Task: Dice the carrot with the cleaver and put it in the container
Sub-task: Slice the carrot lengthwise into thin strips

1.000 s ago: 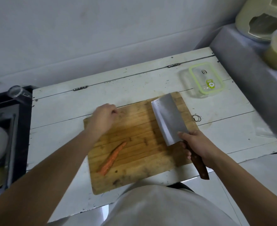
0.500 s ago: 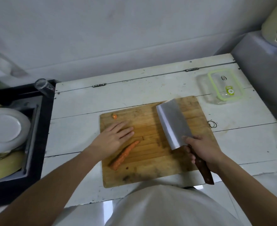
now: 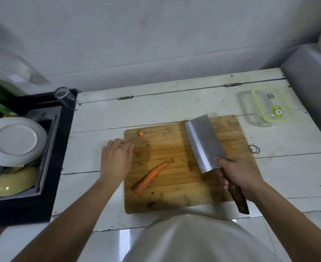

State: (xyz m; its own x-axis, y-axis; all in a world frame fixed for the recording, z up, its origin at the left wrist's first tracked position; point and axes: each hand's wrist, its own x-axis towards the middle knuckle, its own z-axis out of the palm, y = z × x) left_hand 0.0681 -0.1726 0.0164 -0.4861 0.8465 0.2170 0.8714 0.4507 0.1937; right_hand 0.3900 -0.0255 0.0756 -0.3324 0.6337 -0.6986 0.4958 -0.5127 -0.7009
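**Inspector:** State what your right hand holds.

**Me:** My right hand [image 3: 239, 174] has its grip closed round the dark wooden handle of the cleaver [image 3: 206, 143]. The blade is raised over the right part of the board [image 3: 174, 197], flat side up, pointing away from me. I cannot tell whether its tip touches the wood.

**Inspector:** And the left?

**Me:** My left hand [image 3: 116, 159] lies at the board's left edge, back upward, fingers bent down loosely. The grip holds nothing that I can see. The fingertips are hidden under the hand.

**Inspector:** Where is the carrot?

**Me:** The carrot [image 3: 150, 177] lies whole on the board, slanted, thick end toward me, thin end toward the blade. It is just beside my left hand and apart from the cleaver. A small orange scrap [image 3: 141, 133] sits near the board's far left corner.

**Inspector:** The container?

**Me:** The container [image 3: 267, 105] stands on the white worktop [image 3: 174, 108] beyond the board's far right corner, well apart from the carrot. Its green-rimmed lid is on.

**Inspector:** Anything else?

**Me:** Left of the worktop, a dark sink [image 3: 61, 148] holds a white plate [image 3: 14, 141] and a yellow bowl [image 3: 15, 181]. A clear glass [image 3: 64, 97] lies at its far corner.
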